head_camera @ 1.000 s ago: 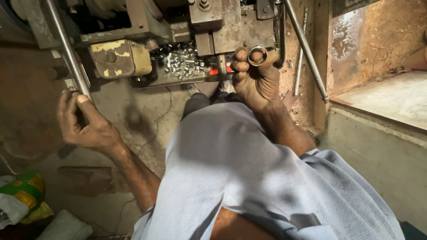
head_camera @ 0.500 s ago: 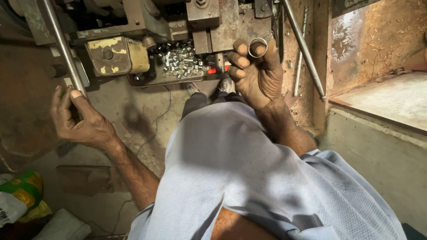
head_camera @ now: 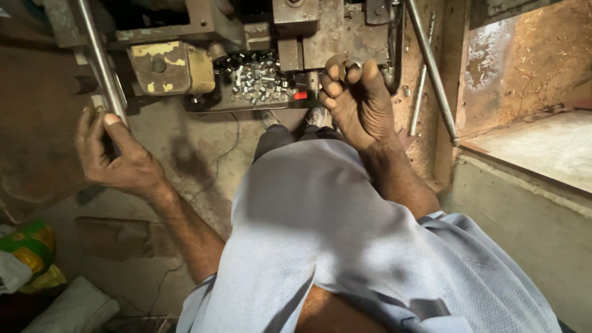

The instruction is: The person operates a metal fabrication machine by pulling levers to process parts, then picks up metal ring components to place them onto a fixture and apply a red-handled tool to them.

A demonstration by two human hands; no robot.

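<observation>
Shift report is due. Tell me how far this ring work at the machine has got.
Done, by the look of it: a pile of small metal pieces lies in the machine's tray. In hand: the right hand holds a metal ring at the machine, and the left hand grips the lever rod. How many remain cannot be told.

Green-yellow bag (head_camera: 28,246) bottom left, white sack (head_camera: 68,308) beside.

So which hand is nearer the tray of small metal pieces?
Right. The right hand, pinching a small ring in its fingers, sits just right of the tray of small metal pieces. The left hand grips the lever rod far off to the left.
</observation>
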